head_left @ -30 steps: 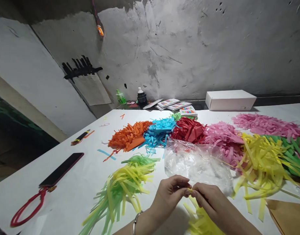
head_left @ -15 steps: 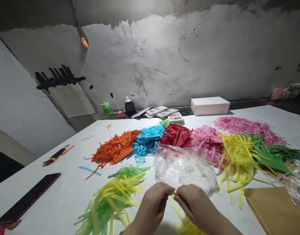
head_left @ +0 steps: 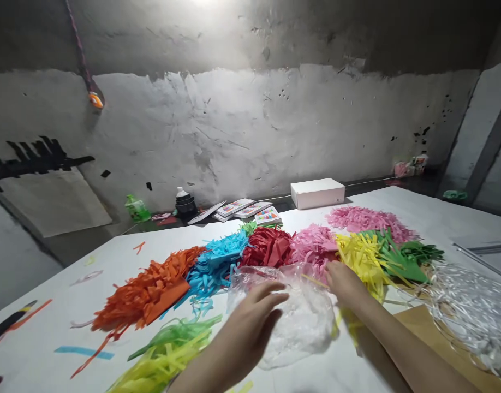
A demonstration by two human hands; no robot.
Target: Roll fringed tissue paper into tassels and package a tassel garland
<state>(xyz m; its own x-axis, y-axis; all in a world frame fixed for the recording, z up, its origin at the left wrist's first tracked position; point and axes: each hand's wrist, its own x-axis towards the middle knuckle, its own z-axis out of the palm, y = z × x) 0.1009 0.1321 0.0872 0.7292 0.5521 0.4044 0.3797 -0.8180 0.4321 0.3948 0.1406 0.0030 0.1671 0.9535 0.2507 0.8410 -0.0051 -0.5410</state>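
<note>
My left hand (head_left: 252, 322) is over the near-left part of a crumpled clear plastic bag (head_left: 295, 322), its thumb and fingers apart with nothing seen in them. To the right, my right hand (head_left: 344, 281) is at the bag's far-right edge, between pink shredded paper (head_left: 314, 243) and yellow paper strips (head_left: 359, 254). Its fingertips are bunched beside the end of a thin yellow strip (head_left: 314, 281); whether they pinch it is unclear. Yellow and green strips (head_left: 172, 344) lie left of my left forearm.
Shredded paper in orange (head_left: 146, 286), blue (head_left: 218, 256), red (head_left: 269, 245) and green (head_left: 406, 259) forms a row. White cords (head_left: 471, 311) and brown paper (head_left: 422, 327) lie right. A white box (head_left: 318, 194) and cards (head_left: 234, 207) stand along the back.
My hands were together over a small yellow piece and have parted. The right hand moved away to the right; the left opened over the bag. The view turned right.
</note>
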